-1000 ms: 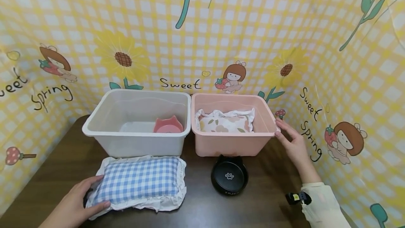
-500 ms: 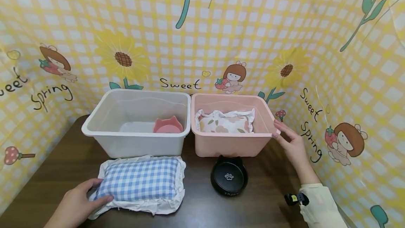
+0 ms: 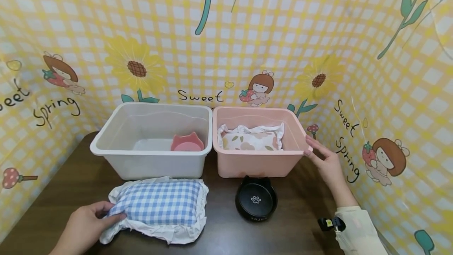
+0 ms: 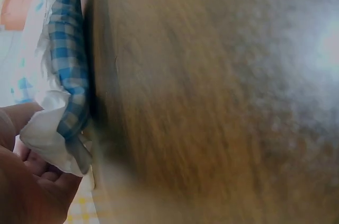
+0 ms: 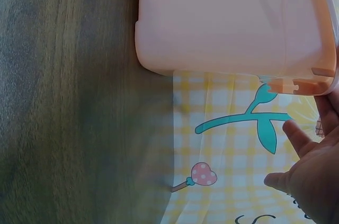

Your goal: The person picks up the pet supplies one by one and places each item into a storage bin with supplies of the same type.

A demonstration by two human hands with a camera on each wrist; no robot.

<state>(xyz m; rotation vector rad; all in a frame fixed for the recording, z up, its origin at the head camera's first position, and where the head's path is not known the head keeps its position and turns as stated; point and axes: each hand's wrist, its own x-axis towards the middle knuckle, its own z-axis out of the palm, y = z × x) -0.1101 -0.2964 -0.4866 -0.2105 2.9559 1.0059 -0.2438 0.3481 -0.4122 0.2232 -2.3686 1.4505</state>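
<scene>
Near-left pillow (image 3: 162,202) pinched by L hand (image 3: 85,221), pink bin (image 3: 258,166) rim-pinched by R hand (image 3: 328,167). Grip step imo, firmness prob needed nxt.

In the head view, a corner of the blue checked pillow (image 3: 162,202) hides the finger ends of the left grip (image 3: 86,223). The near wall of the grey bin (image 3: 152,166) covers the bottom of the pink bowl (image 3: 187,143); the wall of the pink bin (image 3: 255,164) covers the lower edge of the floral pillow (image 3: 251,141). Lettering on the black bowl (image 3: 256,207) is too small to read surely. The bottom edge crops the cream sleeve (image 3: 359,227). In the left wrist view, the desk (image 4: 201,102) is blurred. In the right wrist view, the right edge cuts off the right grip (image 5: 320,173).
</scene>
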